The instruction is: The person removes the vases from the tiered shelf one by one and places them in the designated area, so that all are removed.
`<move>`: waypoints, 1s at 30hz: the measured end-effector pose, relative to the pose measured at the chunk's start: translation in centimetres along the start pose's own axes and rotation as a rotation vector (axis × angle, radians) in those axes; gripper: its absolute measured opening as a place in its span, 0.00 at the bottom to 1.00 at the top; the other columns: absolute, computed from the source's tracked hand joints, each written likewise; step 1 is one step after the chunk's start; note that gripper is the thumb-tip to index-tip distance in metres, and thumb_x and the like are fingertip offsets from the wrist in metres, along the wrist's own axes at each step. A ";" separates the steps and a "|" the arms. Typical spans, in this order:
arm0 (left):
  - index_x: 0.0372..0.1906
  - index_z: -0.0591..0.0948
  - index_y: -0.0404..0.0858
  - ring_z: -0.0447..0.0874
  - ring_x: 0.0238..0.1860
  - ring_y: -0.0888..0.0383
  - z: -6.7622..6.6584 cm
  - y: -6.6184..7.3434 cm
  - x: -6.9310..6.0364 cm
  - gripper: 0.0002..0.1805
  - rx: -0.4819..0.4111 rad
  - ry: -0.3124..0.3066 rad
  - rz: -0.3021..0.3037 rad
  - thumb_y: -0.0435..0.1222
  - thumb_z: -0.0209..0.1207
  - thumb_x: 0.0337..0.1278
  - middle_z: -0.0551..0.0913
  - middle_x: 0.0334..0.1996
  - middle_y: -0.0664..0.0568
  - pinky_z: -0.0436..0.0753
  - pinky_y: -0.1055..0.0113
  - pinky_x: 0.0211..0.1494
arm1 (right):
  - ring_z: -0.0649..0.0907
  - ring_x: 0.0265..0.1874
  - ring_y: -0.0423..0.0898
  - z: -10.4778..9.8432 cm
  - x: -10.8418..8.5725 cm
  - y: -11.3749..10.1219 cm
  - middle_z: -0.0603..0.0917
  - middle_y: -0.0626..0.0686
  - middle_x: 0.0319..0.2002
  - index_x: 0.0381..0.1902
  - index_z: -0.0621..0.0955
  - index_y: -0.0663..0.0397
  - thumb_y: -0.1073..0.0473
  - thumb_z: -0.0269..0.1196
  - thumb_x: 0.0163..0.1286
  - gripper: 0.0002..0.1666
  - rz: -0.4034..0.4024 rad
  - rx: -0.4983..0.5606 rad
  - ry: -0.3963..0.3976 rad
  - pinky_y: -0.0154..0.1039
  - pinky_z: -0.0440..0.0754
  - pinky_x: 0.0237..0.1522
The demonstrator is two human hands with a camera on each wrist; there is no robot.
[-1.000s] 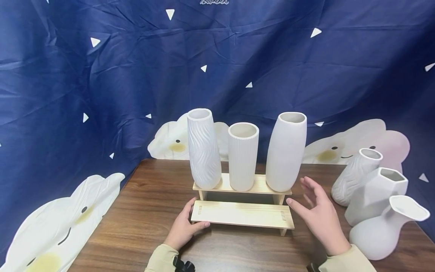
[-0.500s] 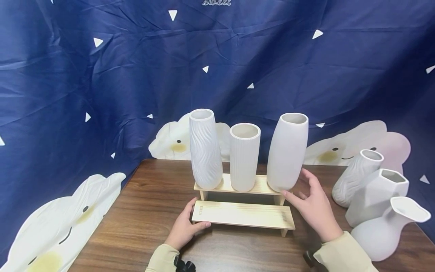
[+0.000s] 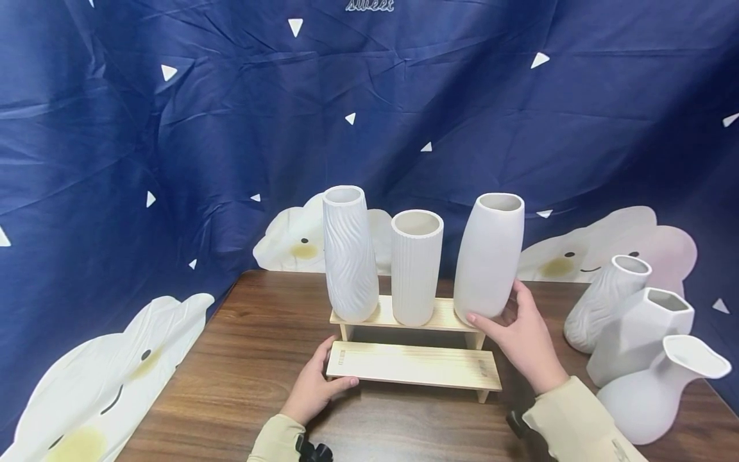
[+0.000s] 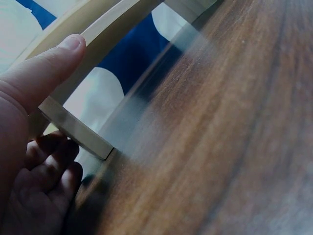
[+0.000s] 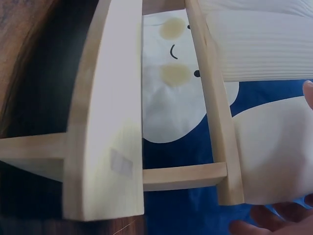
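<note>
A two-step wooden stand [image 3: 416, 364] sits on the table. My left hand [image 3: 314, 387] holds the left end of its lower step, thumb [image 4: 54, 66] along the front edge and fingers behind the end. On the upper step stand a wavy-grooved white vase [image 3: 349, 256], a ribbed white vase [image 3: 416, 269] and, at the right, a tall smooth white vase [image 3: 491, 256]. My right hand [image 3: 522, 343] grips that smooth vase low down, thumb across its front and fingers round its right side. In the right wrist view its fingers [image 5: 266, 218] show by the vase's lower side.
At the table's right edge stand three more white vases: a textured one [image 3: 603, 305], a faceted one [image 3: 635, 340] and a flared-neck one [image 3: 641, 398]. A dark blue cloth [image 3: 369, 83] with cloud faces hangs behind the brown wooden table [image 3: 231, 385].
My right hand has moved left and up from beside the stand and taken hold of the smooth vase's base. The left hand has stayed on the lower step.
</note>
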State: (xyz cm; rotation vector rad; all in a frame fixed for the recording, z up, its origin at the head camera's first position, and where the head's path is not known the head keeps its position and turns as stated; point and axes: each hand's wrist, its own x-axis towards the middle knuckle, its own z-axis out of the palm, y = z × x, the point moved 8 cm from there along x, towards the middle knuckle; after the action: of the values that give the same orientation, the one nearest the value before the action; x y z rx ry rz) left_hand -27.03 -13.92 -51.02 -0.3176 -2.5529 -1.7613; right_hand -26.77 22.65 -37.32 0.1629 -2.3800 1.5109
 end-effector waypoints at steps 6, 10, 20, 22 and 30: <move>0.75 0.60 0.35 0.80 0.57 0.54 0.1 -0.1 0.0 0.55 0.020 -0.013 0.008 0.42 0.78 0.44 0.82 0.57 0.49 0.71 0.52 0.66 | 0.71 0.67 0.61 0.1 0.5 0.0 0.67 0.65 0.67 0.76 0.52 0.61 0.49 0.77 0.58 0.61 0.014 -0.037 0.036 0.51 0.70 0.66; 0.75 0.60 0.35 0.80 0.57 0.55 0.1 -0.2 0.1 0.55 0.033 -0.011 0.008 0.43 0.78 0.44 0.82 0.57 0.49 0.72 0.52 0.66 | 0.71 0.66 0.61 -0.1 0.7 -0.3 0.68 0.66 0.67 0.76 0.52 0.61 0.47 0.77 0.58 0.62 0.031 -0.064 0.059 0.60 0.69 0.65; 0.76 0.60 0.35 0.80 0.57 0.54 -0.1 0.0 0.0 0.55 0.007 -0.009 0.012 0.41 0.78 0.44 0.81 0.58 0.48 0.72 0.52 0.66 | 0.72 0.65 0.64 -0.4 1.1 -0.9 0.70 0.68 0.66 0.76 0.56 0.62 0.47 0.78 0.56 0.61 0.034 -0.086 0.090 0.62 0.70 0.64; 0.76 0.60 0.35 0.80 0.58 0.54 -0.1 0.1 0.0 0.55 0.004 -0.008 0.008 0.41 0.78 0.44 0.81 0.58 0.48 0.71 0.51 0.66 | 0.72 0.65 0.64 -0.4 1.1 -0.9 0.70 0.68 0.66 0.75 0.57 0.62 0.47 0.78 0.56 0.61 0.032 -0.080 0.093 0.61 0.70 0.64; 0.76 0.60 0.35 0.80 0.58 0.54 0.0 0.1 0.0 0.55 0.024 -0.009 0.002 0.42 0.78 0.44 0.81 0.58 0.49 0.71 0.49 0.67 | 0.73 0.65 0.62 -0.5 1.1 -0.7 0.72 0.66 0.66 0.75 0.60 0.61 0.48 0.79 0.54 0.59 0.042 -0.075 0.125 0.59 0.72 0.64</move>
State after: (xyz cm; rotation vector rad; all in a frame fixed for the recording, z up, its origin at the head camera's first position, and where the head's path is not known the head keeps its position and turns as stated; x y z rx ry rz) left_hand -27.03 -13.90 -50.90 -0.3286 -2.5765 -1.7310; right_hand -27.52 22.90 -36.15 0.0014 -2.3502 1.4041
